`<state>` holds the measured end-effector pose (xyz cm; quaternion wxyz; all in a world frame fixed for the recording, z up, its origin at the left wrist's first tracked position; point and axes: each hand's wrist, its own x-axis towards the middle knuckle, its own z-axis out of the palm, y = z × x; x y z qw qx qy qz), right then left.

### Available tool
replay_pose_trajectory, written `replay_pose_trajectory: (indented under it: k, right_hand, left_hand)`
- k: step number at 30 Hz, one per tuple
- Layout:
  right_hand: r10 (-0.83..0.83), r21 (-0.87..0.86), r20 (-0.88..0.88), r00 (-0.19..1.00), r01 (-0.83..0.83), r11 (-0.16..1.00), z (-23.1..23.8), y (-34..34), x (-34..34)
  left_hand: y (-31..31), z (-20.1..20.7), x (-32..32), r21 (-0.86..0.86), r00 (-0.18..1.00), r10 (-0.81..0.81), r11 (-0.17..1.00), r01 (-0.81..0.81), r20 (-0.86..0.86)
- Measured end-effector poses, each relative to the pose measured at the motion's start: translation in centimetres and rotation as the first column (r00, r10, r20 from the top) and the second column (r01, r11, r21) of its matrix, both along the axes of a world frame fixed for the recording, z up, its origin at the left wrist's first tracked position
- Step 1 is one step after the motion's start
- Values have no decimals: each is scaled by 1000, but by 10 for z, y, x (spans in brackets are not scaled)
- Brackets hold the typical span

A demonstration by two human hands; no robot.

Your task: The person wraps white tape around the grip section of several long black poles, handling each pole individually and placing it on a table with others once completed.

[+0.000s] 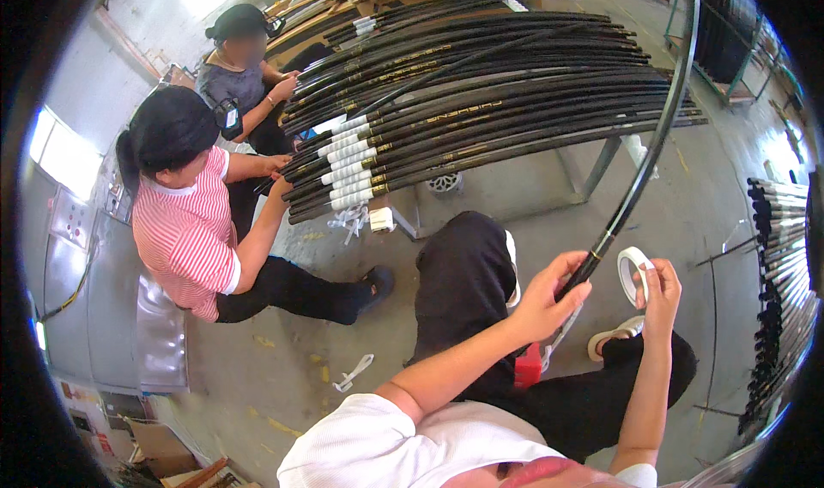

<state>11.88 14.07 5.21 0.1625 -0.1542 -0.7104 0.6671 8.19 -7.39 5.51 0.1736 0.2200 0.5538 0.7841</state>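
My left hand point(549, 297) is closed around a long black pole point(639, 183), which looks like a fishing rod section. The pole slants from my lap up past the top right of the view. My right hand point(659, 289), just to the right of it, pinches a roll of white tape point(632, 275) by its rim. A narrow whitish strip point(562, 329) hangs below my left hand; whether it joins the pole is unclear. On my lap, under the left wrist, sits a small red object point(529, 366) of a kind I cannot make out.
Ahead, many similar black poles point(481, 110) lie on a metal stand point(601, 170), several with white wrapping point(348, 166). Two people sit at its left, one in a striped shirt point(184, 239). More poles point(781, 265) stand at the right. A white scrap point(354, 373) lies on the floor.
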Motion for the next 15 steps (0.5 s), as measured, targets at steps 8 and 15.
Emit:
replay_pose_trajectory:
  k: [8,15]
  right_hand:
    - [136,126,-111,984,-122,985,85,-36,11]
    - [253,299,-130,959,-206,932,121,-51,14]
  left_hand:
    - [-12,53,-8,0,989,21,1000,-21,-149]
    - [-7,57,-2,-95,952,114,985,-146,-285]
